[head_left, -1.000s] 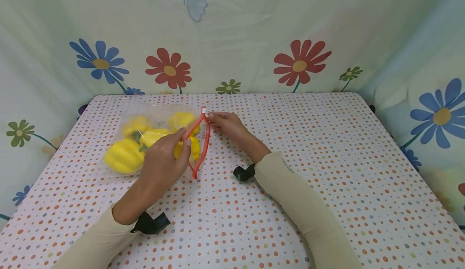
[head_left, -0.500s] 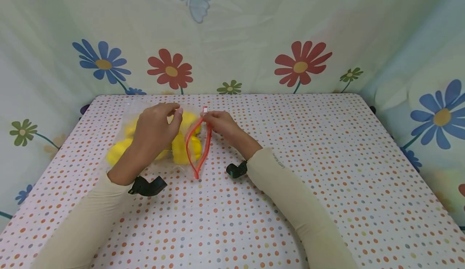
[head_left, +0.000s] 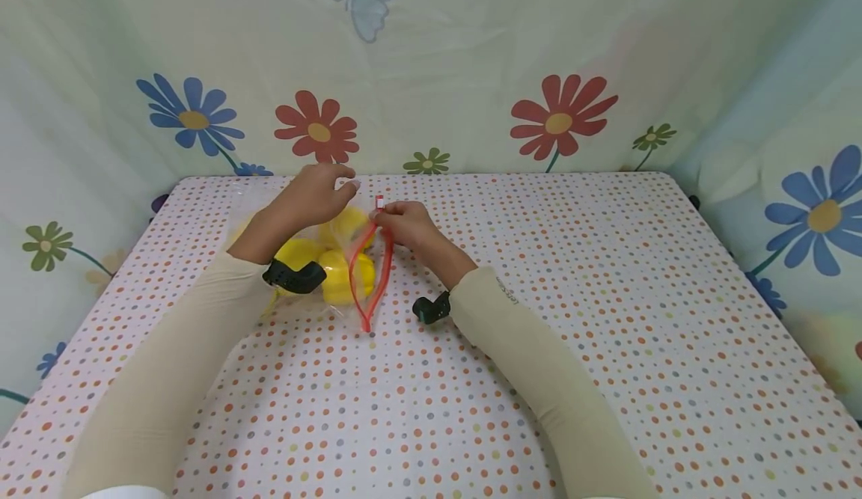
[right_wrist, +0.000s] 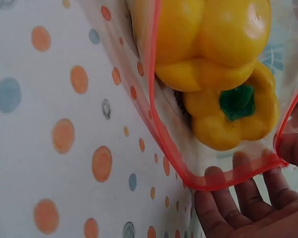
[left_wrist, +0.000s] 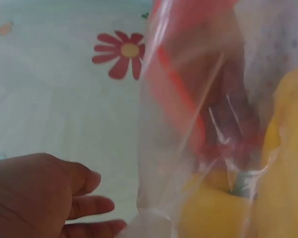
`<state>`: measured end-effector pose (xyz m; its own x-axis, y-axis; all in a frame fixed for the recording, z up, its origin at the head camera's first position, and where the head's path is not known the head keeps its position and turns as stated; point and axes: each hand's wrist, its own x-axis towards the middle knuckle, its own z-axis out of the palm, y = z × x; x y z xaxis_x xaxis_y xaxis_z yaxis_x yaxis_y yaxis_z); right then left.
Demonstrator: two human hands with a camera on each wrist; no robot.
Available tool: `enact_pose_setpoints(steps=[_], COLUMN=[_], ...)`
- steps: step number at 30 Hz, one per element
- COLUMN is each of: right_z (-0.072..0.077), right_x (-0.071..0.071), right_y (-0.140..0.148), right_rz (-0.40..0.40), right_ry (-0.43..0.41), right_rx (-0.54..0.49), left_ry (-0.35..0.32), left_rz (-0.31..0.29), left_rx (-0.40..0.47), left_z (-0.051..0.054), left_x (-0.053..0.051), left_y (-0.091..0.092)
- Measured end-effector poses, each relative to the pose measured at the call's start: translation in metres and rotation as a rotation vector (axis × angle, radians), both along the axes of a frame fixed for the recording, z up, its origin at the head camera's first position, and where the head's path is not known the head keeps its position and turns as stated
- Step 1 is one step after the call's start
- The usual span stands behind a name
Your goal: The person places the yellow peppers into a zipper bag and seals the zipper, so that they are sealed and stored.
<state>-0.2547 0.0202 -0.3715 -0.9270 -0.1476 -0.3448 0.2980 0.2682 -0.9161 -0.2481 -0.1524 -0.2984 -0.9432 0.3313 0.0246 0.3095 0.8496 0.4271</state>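
Note:
A clear zip bag with a red rim (head_left: 387,268) lies on the table, its mouth gaping to the right. Several yellow bell peppers (head_left: 343,280) are inside. In the right wrist view, one bell pepper (right_wrist: 223,126) shows a green stem. My right hand (head_left: 412,228) pinches the rim at the far end of the mouth, beside a small slider (head_left: 380,201). Over the bag's far side hovers my left hand (head_left: 316,194), holding nothing. The left wrist view has that hand's loosely bent fingers (left_wrist: 92,206) beside the clear plastic. My left forearm hides part of the peppers.
A dotted cloth covers the table (head_left: 539,319). Behind it hangs a pale curtain (head_left: 458,50) printed with flowers. Dark wrist cameras (head_left: 296,277) sit on both wrists.
My left hand has let go of the bag's near rim and moved away over the bag toward its far side. My right hand has shifted slightly left onto the rim by the slider.

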Motion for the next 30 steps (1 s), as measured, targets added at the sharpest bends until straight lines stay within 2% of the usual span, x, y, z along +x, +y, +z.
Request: enact_pose_setpoints(steps=[5, 11, 17, 23, 30], right_z=[0.000, 0.000, 0.001, -0.002, -0.006], right_x=[-0.004, -0.012, -0.020, -0.023, -0.027], right_y=[0.000, 0.001, 0.004, 0.005, 0.004], right_rz=[0.009, 0.012, 0.021, 0.014, -0.008], right_ry=[0.064, 0.082, 0.068, 0.069, 0.083], right_rx=[-0.010, -0.090, -0.139, -0.127, -0.104], left_ry=[-0.061, -0.059, -0.083, -0.124, -0.192], left_rz=[-0.030, -0.022, -0.037, -0.032, 0.023], left_rx=[0.024, 0.059, 0.052, 0.006, -0.012], left_z=[-0.011, -0.020, -0.022, -0.022, -0.024], left_x=[-0.020, -0.034, -0.040, -0.046, -0.051], left_y=[-0.004, -0.002, 0.004, 0.003, 0.005])
